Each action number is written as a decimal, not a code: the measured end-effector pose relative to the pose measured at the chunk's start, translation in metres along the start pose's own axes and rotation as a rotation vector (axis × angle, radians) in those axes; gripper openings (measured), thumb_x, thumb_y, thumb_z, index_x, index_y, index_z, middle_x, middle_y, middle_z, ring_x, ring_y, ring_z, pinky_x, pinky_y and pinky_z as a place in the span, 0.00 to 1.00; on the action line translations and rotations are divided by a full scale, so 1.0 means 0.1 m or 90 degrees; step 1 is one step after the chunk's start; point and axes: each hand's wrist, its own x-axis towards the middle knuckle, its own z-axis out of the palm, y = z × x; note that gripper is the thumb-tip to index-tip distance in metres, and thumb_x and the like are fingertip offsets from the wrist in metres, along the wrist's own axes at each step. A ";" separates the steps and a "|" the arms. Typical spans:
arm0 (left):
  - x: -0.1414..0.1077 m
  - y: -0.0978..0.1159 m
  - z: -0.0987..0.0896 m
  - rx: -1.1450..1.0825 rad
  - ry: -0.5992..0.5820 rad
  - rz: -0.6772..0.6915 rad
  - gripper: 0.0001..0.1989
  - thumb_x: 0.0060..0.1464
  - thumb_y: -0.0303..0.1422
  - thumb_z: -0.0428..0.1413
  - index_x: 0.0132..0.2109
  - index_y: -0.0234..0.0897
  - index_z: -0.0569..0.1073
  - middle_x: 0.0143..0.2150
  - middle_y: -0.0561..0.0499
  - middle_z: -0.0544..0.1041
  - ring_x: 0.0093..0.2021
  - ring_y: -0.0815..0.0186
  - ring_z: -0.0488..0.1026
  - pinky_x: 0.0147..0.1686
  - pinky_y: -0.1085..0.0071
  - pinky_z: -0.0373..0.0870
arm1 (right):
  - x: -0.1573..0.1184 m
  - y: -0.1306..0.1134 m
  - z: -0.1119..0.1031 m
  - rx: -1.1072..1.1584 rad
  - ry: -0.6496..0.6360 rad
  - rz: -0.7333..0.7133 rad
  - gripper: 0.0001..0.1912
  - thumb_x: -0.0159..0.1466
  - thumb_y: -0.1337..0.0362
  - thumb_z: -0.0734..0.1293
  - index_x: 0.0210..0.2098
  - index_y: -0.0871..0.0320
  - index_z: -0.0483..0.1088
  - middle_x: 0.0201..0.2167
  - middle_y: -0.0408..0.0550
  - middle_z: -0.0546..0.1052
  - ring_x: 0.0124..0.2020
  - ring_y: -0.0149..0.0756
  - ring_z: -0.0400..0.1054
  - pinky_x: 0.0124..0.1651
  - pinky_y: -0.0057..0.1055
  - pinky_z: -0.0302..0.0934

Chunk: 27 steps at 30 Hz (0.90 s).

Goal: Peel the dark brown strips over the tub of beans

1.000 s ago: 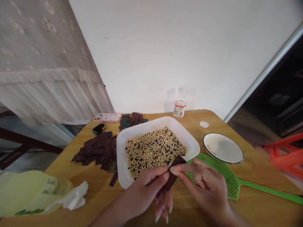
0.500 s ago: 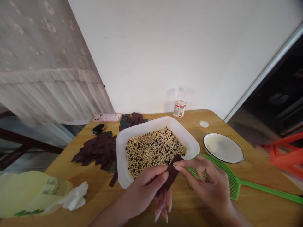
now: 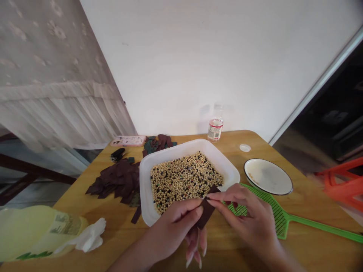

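Before the white tub (image 3: 146, 189), both hands (image 3: 246, 219) pinch a dark strip (image 3: 206, 214)

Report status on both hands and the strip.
Left hand: pinching dark strip. Right hand: fingertips at strip's upper part. White tub just beyond; nothing visibly blocking.

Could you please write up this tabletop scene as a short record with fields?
left hand: pinches the dark brown strip
right hand: fingers at the strip's upper part
container: white tub holding pale and black beads
left of tub: pile of dark brown pieces
right of tub: white dish with dark rim; green fly swatter, partly behind the right hand
far edge: clear bottle, upright
far left corner: phone, pink case
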 end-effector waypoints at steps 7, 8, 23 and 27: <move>-0.02 0.00 0.03 0.007 0.001 -0.018 0.17 0.59 0.46 0.51 0.37 0.35 0.67 0.21 0.55 0.74 0.12 0.78 0.63 0.13 0.82 0.63 | -0.02 0.00 0.01 -0.030 0.041 0.006 0.12 0.59 0.69 0.70 0.34 0.52 0.62 0.25 0.38 0.81 0.23 0.30 0.74 0.26 0.25 0.68; -0.02 0.01 0.03 0.012 0.001 -0.020 0.17 0.59 0.47 0.51 0.37 0.35 0.67 0.21 0.55 0.74 0.12 0.78 0.63 0.13 0.82 0.62 | -0.03 -0.01 0.01 -0.024 0.052 0.004 0.13 0.59 0.70 0.70 0.33 0.52 0.61 0.25 0.39 0.81 0.24 0.31 0.74 0.26 0.25 0.68; -0.01 0.01 0.04 0.016 -0.004 -0.028 0.18 0.59 0.48 0.51 0.37 0.35 0.67 0.20 0.55 0.73 0.11 0.78 0.62 0.12 0.83 0.61 | -0.06 -0.02 0.04 -0.033 0.074 0.006 0.18 0.60 0.70 0.70 0.27 0.52 0.54 0.25 0.38 0.81 0.23 0.30 0.74 0.22 0.24 0.64; -0.01 0.00 0.03 0.017 -0.001 -0.018 0.18 0.59 0.48 0.51 0.37 0.35 0.67 0.20 0.55 0.73 0.11 0.77 0.63 0.12 0.83 0.62 | -0.05 -0.01 0.03 -0.036 0.059 -0.028 0.16 0.60 0.72 0.70 0.28 0.52 0.57 0.22 0.37 0.80 0.19 0.28 0.71 0.22 0.24 0.64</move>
